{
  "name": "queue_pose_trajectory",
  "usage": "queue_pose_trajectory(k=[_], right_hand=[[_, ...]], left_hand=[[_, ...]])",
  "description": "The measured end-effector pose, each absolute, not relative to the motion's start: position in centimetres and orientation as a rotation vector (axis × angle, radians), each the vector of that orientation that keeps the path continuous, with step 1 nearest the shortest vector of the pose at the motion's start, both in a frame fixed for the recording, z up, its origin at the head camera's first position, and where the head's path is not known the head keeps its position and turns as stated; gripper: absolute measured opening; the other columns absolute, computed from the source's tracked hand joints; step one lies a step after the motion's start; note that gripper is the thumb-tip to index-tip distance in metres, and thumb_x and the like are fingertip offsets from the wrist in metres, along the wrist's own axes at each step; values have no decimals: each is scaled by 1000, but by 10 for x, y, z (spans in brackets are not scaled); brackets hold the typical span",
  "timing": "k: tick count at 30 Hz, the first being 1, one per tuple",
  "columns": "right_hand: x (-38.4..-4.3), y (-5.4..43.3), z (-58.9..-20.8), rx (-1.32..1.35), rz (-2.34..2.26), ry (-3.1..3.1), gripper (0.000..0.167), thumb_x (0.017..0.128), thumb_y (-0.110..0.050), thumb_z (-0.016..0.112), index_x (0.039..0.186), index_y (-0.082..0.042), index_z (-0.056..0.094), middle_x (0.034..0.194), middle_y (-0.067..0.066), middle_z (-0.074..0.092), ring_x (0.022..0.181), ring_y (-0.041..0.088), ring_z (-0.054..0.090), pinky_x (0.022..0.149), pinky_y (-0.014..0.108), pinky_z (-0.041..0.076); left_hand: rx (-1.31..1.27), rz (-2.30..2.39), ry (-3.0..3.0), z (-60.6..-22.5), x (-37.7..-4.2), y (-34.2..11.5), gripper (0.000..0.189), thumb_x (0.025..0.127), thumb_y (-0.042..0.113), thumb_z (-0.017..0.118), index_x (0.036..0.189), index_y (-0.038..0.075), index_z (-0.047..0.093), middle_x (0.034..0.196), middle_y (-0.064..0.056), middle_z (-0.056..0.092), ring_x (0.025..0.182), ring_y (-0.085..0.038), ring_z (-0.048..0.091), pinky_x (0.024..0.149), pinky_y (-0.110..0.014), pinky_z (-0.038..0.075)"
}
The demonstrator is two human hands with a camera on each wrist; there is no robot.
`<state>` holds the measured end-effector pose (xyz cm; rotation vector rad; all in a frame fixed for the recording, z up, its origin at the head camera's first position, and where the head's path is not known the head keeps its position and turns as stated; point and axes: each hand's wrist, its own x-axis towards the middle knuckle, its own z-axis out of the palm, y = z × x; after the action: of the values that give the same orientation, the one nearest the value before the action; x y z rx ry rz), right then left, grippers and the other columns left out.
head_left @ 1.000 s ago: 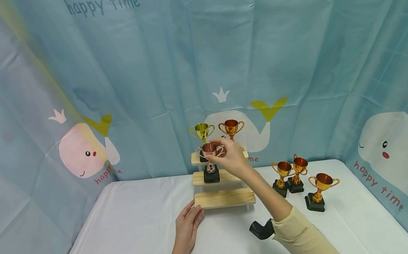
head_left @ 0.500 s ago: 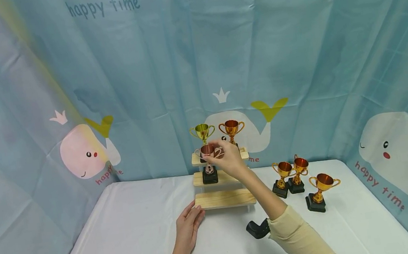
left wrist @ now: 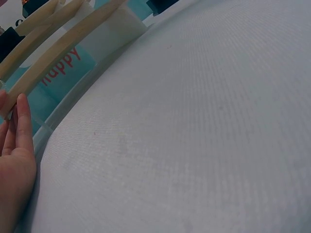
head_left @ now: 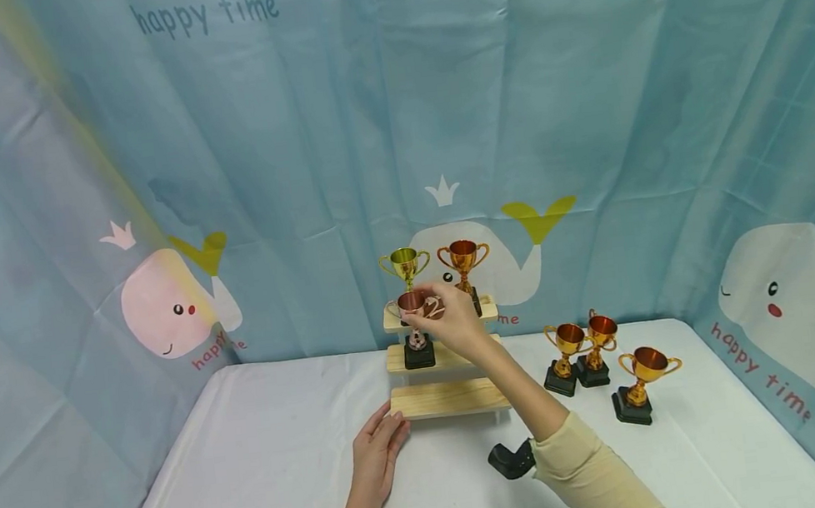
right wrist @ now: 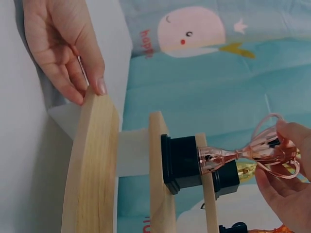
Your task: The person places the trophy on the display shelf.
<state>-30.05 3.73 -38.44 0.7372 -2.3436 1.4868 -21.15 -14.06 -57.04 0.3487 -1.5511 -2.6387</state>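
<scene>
My right hand [head_left: 453, 320] holds a rose-gold trophy cup [right wrist: 265, 148] by its bowl, with thumb and fingers on either side. Its black base [head_left: 419, 352] stands upright at the left end of the middle step of a three-tier wooden display stand [head_left: 450, 398]. My left hand [head_left: 379, 452] pinches the left end of the lowest step, thumb on top and fingers beneath, as the right wrist view shows. On the top step are a yellow-gold trophy cup [head_left: 404, 263] at left, partly covered by the rose-gold one, and an orange-gold trophy cup [head_left: 463, 256] at right.
Three more orange-gold trophy cups stand on the white tablecloth [head_left: 270, 437] at right: two close together, one of them a trophy cup [head_left: 567, 341], and a nearer trophy cup [head_left: 647, 365]. A black device [head_left: 512, 460] sits at the right sleeve. A blue curtain [head_left: 333, 128] hangs behind.
My right hand has shifted the rose-gold trophy cup slightly left along the middle step. The left hand keeps its place on the lowest step.
</scene>
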Motion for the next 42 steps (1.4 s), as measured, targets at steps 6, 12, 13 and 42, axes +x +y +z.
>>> queue_pose_trajectory(k=[6, 12, 13, 42], right_hand=[[-301, 36, -384, 729, 1476, -2355, 48, 91, -15, 86, 132, 1, 67, 117, 17, 73, 87, 26, 73, 69, 28, 67], [-301, 36, -384, 720, 1481, -2367, 51, 90, -14, 86, 135, 1, 66, 120, 18, 72, 89, 28, 74, 71, 30, 67], [-301, 36, -385, 722, 1477, -2369, 51, 90, -14, 86, 135, 1, 66, 121, 18, 72, 89, 28, 74, 71, 31, 67], [-283, 84, -386, 674, 1470, -2380, 59, 91, -12, 85, 144, -1, 61, 123, 25, 66, 100, 37, 72, 89, 46, 67]], left_hand=[[314, -2640, -1537, -571, -211, -141, 60, 103, 2, 66, 155, -13, 38, 110, -6, 67, 101, -10, 72, 100, -26, 62], [294, -2642, -1536, -572, -211, -142, 60, 104, 2, 65, 155, -13, 37, 111, -6, 67, 102, -10, 72, 100, -26, 62], [308, -2644, -1537, -572, -212, -142, 60, 104, 2, 65, 155, -12, 38, 111, -6, 67, 101, -10, 72, 100, -26, 62], [307, -2663, -1513, -569, -211, -142, 60, 103, -1, 65, 154, -15, 37, 110, -7, 65, 99, -10, 73, 100, -26, 62]])
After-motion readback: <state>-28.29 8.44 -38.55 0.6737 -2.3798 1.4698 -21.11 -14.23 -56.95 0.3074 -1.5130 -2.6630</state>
